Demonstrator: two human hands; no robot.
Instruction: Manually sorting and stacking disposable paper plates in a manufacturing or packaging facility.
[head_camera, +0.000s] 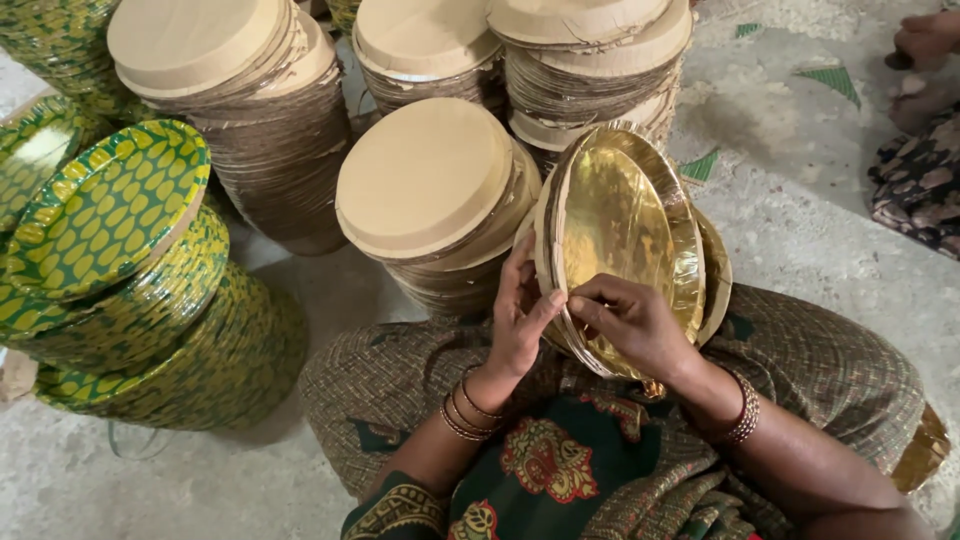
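Two hands meet at the near rim of a small bundle of gold foil plates (620, 230), held upright on the person's lap. Left hand (520, 320) pinches the bundle's edge, fingers curled round the rim, thumb on the front. Right hand (635, 325) grips the same edge just beside it, fingertips pressed on the rim, as if parting or counting single plates (which one, I cannot tell).

Around the lap, on the concrete floor (800, 200):
- tall stack of plain brown plates (425, 180), backs up, directly behind the gold bundle and touching it;
- three more brown stacks (240, 90) toward the floor's far edge;
- green-and-yellow patterned plates (110, 210) in a leaning stack at the left edge, top plate tilted face up;
- green paper scraps (830, 80) scattered at the far right.

Another person's hand (925, 40) and patterned cloth show at the far right corner, well apart.

Progress, judged: many stacks stand finished; the gold bundle is in hand, not yet set down with any stack.
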